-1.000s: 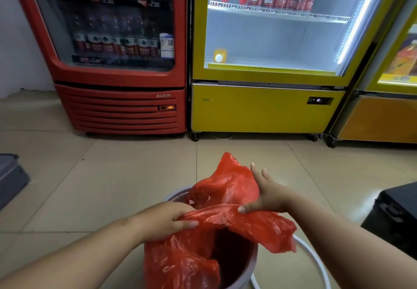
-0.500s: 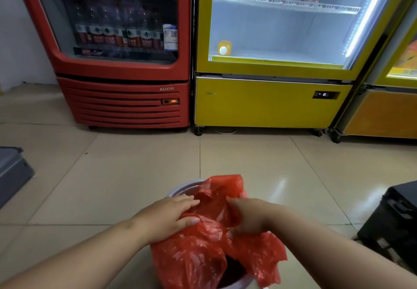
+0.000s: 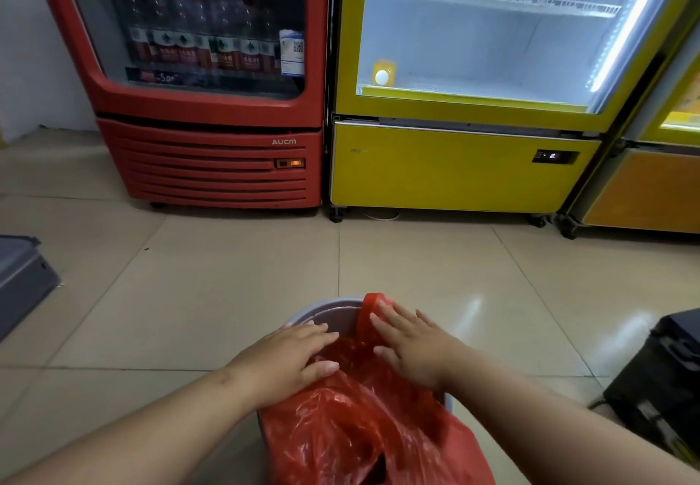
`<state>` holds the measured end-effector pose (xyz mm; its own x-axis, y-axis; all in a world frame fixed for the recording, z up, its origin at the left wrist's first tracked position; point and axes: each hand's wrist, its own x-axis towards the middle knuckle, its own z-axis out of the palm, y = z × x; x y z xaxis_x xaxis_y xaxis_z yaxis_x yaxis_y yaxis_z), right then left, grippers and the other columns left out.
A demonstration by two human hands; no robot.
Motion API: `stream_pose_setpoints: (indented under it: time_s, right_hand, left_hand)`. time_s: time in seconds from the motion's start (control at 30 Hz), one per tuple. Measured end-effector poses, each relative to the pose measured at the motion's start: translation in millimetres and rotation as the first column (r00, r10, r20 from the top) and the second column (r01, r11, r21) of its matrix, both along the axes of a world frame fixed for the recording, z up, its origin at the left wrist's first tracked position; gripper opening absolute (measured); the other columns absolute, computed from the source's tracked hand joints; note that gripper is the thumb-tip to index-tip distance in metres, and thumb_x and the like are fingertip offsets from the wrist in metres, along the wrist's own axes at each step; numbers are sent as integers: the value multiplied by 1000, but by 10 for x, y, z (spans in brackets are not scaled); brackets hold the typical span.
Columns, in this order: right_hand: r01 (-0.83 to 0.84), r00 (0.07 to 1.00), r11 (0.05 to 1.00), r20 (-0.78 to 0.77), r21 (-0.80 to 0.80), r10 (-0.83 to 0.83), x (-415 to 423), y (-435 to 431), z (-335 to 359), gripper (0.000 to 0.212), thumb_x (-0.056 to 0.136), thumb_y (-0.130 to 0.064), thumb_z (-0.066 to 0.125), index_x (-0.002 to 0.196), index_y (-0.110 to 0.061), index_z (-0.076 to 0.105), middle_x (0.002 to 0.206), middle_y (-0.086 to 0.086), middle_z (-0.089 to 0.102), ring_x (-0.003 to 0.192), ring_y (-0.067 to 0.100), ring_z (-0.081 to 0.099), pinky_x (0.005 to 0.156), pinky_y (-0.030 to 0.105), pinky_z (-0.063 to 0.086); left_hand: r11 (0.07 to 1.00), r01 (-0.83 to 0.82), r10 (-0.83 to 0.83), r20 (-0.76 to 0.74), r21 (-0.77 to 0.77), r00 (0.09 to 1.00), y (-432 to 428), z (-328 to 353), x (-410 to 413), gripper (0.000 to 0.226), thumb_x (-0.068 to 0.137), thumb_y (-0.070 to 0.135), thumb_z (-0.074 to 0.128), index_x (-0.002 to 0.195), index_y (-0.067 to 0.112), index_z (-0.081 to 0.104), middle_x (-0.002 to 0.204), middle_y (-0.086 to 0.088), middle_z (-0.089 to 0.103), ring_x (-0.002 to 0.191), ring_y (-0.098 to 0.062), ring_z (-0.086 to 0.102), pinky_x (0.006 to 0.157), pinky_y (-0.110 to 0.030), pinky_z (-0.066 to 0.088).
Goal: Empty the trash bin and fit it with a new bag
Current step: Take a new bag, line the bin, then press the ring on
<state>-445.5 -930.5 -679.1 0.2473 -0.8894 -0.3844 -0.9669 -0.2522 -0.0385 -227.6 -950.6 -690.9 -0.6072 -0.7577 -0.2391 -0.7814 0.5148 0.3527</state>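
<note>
A grey round trash bin [image 3: 325, 312] stands on the tiled floor at the bottom centre. A red plastic bag [image 3: 360, 431] fills its mouth and spills over the near rim; one red strip reaches up to the far rim. My left hand [image 3: 288, 363] lies flat on the bag at the bin's left side, fingers spread, thumb tucked against the plastic. My right hand [image 3: 413, 348] presses the bag on the right, fingers stretched toward the far rim. Neither hand shows a clear pinch on the bag.
A red drinks cooler [image 3: 212, 105] and a yellow cooler [image 3: 466, 136] stand side by side behind the bin. A third cooler [image 3: 651, 181] is at far right. A grey box [image 3: 19, 280] lies at the left edge, a black case [image 3: 659, 382] at the right.
The bunched bag, held up a second ago, has been pushed down into the bin. Both hands went from gripping the plastic to lying flat with fingers spread. The camera moved closer.
</note>
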Motion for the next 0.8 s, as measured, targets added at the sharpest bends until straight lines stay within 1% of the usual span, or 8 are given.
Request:
stream_pose_setpoints:
  time_s: [0.17, 0.27, 0.33, 0.4, 0.5, 0.63, 0.7, 0.8]
  right_hand:
    - [20, 990, 989, -143, 146, 1, 64, -11, -284, 63, 100, -46, 16, 152, -13, 3, 161, 4, 2, 149, 17, -2, 120, 40, -6]
    - [-1, 984, 963, -170, 271, 49, 104, 4, -293, 56, 102, -39, 15, 151, -12, 14, 161, 4, 12, 148, 19, 7, 119, 44, -5]
    - [57, 996, 964, -79, 260, -38, 147, 4, -163, 49, 103, -31, 17, 146, -12, 32, 157, 7, 25, 146, 23, 20, 118, 44, 5]
    - [153, 975, 975, 137, 164, -176, 156, 36, 64, 47, 104, -33, 21, 141, -14, 41, 152, 9, 35, 140, 24, 31, 115, 34, 19]
    - [106, 921, 979, 353, 176, -164, 90, 155, 407, 66, 93, -57, 38, 150, -27, 23, 158, -1, 24, 145, 16, 22, 117, 31, 17]
    - [-64, 992, 943, 126, 326, 24, 52, 459, 591, 109, 77, -59, 64, 151, -27, -10, 161, 0, 0, 148, 14, 0, 119, 32, 3]
    - [-62, 998, 957, 37, 283, 53, 24, 515, 546, 109, 79, -50, 67, 151, -24, -11, 160, 5, 13, 147, 20, 16, 118, 33, 15]
    - [-18, 1000, 993, 25, 121, 15, -40, 451, 492, 83, 87, -26, 61, 152, -26, 9, 147, 7, 43, 132, 25, 44, 105, 30, 35]
  left_hand:
    - [999, 8, -8, 3, 37, 1000, 41, -15, 38, 119, 40, 88, -6, 144, 37, 23, 157, 10, 17, 145, -7, 8, 117, -26, 5]
    - [999, 12, -14, 31, 52, 999, 29, -70, 31, 85, 68, 79, 17, 140, 36, 33, 156, 9, 20, 145, -7, 9, 118, -27, 7]
    - [998, 7, -9, 35, 54, 999, 20, -103, 25, 47, 92, 51, 37, 136, 35, 41, 156, 8, 23, 145, -8, 9, 118, -28, 7]
    - [999, 10, -12, 32, 40, 999, 6, -106, 15, 38, 96, 38, 41, 133, 35, 46, 155, 7, 25, 145, -10, 9, 117, -27, 7]
    - [1000, 11, -11, 42, -2, 999, -46, -87, -9, 36, 96, 40, 39, 130, 36, 50, 155, 7, 27, 145, -11, 11, 117, -26, 6]
    - [1000, 2, -1, 38, -20, 999, -143, -58, -29, 35, 96, 40, 39, 128, 36, 52, 154, 6, 27, 145, -11, 12, 118, -30, 3]
    - [1000, 0, 1, 29, -28, 1000, -167, -35, -39, 35, 96, 39, 40, 127, 35, 53, 154, 6, 28, 145, -11, 13, 118, -31, 3]
    - [1000, -12, 13, 6, -12, 1000, -184, 14, -32, 34, 95, 39, 42, 128, 35, 53, 154, 7, 28, 145, -10, 14, 118, -30, 3]
